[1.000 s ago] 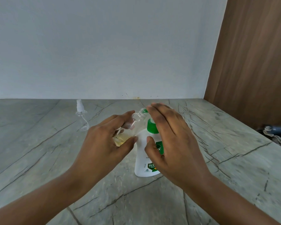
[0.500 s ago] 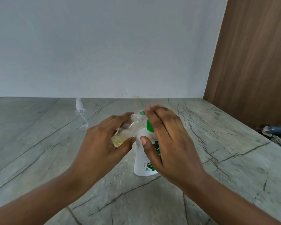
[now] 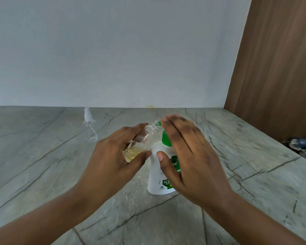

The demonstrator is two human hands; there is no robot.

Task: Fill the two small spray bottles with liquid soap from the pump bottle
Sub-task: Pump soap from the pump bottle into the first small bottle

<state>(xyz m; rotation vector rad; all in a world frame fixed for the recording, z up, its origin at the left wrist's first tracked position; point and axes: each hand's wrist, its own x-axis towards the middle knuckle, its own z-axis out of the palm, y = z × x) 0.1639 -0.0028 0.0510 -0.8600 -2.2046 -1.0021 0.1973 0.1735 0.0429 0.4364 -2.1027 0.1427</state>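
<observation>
A white pump bottle with a green collar and green label stands upright near the middle of the grey stone counter. A small clear spray bottle, uncapped and holding a little yellowish soap, tilts with its open neck at the green pump spout. Its clear sprayer cap with dip tube sits near the counter's back edge.

One head-worn wide-angle view, forward and down, close over both hands above the surface, wall behind.

Spray bottle — left of pump bottle.
</observation>
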